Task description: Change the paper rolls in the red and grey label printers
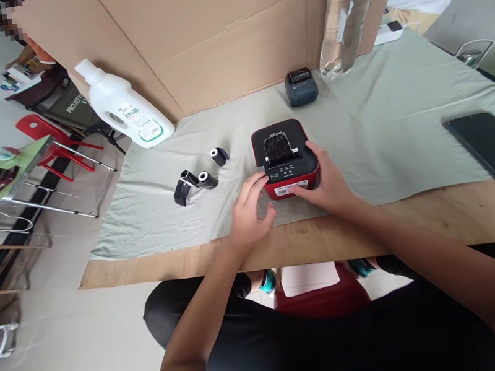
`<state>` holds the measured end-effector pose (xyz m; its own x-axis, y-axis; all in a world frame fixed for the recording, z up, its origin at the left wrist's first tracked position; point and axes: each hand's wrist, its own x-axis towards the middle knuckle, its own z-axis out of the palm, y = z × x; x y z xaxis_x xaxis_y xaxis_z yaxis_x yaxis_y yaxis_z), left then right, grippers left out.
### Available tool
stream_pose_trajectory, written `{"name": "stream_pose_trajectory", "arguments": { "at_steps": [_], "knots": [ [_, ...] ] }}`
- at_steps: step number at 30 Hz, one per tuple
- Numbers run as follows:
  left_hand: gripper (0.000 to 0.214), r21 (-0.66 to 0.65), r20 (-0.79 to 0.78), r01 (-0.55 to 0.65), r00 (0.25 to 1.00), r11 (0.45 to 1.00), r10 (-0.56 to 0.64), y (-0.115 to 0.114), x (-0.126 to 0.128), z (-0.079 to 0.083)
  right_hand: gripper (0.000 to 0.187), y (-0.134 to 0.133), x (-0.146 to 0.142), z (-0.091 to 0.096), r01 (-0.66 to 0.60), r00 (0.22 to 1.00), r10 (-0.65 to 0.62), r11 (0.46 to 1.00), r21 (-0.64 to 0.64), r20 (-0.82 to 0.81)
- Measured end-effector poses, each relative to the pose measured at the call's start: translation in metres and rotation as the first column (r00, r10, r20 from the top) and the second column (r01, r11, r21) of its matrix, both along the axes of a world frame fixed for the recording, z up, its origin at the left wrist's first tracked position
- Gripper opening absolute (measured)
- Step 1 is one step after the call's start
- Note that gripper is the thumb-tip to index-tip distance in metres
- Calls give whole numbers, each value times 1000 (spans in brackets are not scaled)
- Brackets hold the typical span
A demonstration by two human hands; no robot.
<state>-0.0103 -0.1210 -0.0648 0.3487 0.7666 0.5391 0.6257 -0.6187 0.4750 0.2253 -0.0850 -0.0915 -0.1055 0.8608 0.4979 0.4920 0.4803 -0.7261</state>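
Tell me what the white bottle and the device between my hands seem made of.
The white bottle looks like opaque, softly glossy plastic, given its moulded handle. The device appears to be hard plastic, satin black above red, judging by its smooth rounded corners.

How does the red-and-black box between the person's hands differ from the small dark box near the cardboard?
The red-and-black box has bright red sides, while the dark box shows only dark blue-grey and black. The red-and-black box looks larger and the dark box smaller. The right hand clasps the red-and-black box, whereas no hand touches the dark box. Both rest on the greyish-green cloth.
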Motion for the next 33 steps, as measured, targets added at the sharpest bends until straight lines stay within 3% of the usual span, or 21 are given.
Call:
{"name": "stream_pose_trajectory", "arguments": {
  "at_steps": [6, 13, 21, 33],
  "knots": [
    [56, -71, -77, -149, 987, 986, 144, -3, 13, 7, 97, 3, 2, -1, 3, 999, -4, 1000, 27, 38],
    [48, -2, -99, -270, 958, 963, 268, 2, 22, 19, 97, 3, 3, 1, 11, 998, -13, 999, 36, 56],
    [49, 34, -97, -261, 960, 965, 263, 1, 22, 19, 95, 1, 3, 6, 33, 996, -32, 999, -5, 81],
    [33, 173, -133, -196, 966, 965, 220, 8, 16, 15, 93, -2, 3, 9, 31, 996, -31, 1000, -3, 85]
  ]
}}
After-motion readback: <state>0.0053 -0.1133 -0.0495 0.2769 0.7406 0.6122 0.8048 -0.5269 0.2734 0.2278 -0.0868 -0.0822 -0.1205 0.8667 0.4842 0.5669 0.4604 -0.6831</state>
